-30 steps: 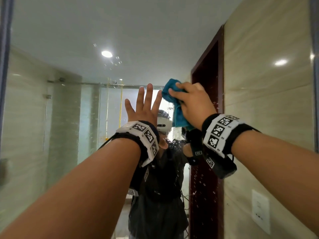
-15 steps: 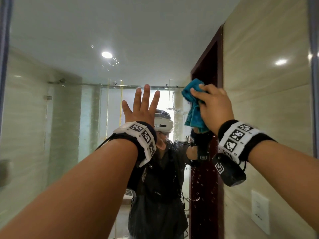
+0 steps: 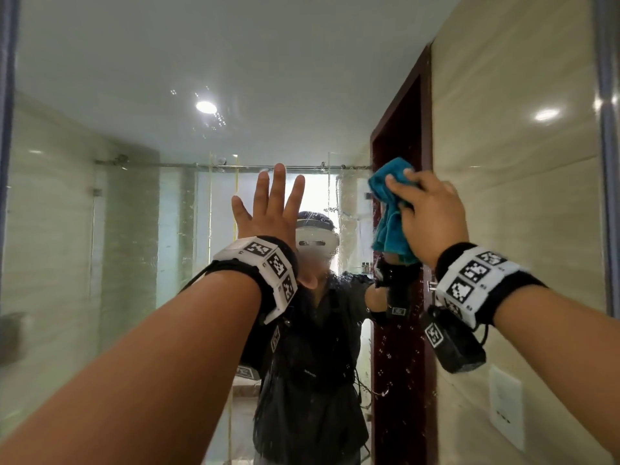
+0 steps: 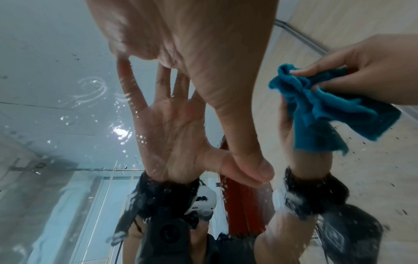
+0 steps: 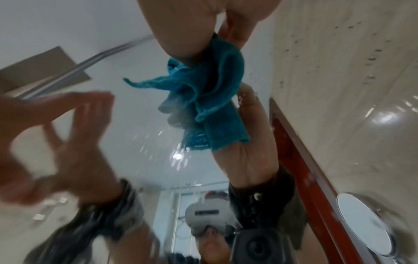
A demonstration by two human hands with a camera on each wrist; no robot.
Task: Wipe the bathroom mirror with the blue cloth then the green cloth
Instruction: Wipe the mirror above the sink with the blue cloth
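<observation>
The bathroom mirror [image 3: 134,229] fills the head view, with water droplets [image 3: 396,357] on its lower right glass. My left hand [image 3: 268,213] lies flat against the glass near the middle, fingers straight and spread, holding nothing. To its right, my right hand [image 3: 429,216] grips the crumpled blue cloth [image 3: 389,209] and presses it on the mirror over the reflected door frame. In the left wrist view the blue cloth [image 4: 328,114] hangs from the right hand [image 4: 373,71]. The right wrist view shows the blue cloth [image 5: 214,96] bunched under my fingers. No green cloth is in view.
The mirror's dark frame runs down the left edge [image 3: 6,129] and the right edge [image 3: 607,162]. The glass reflects a shower screen, a red-brown door, tiled walls and a wall socket. A round chrome-rimmed object [image 5: 366,225] sits at the lower right in the right wrist view.
My right hand has slid the blue cloth to the right across the mirror, from beside the left hand to over the reflected door frame. The left hand has stayed flat on the glass.
</observation>
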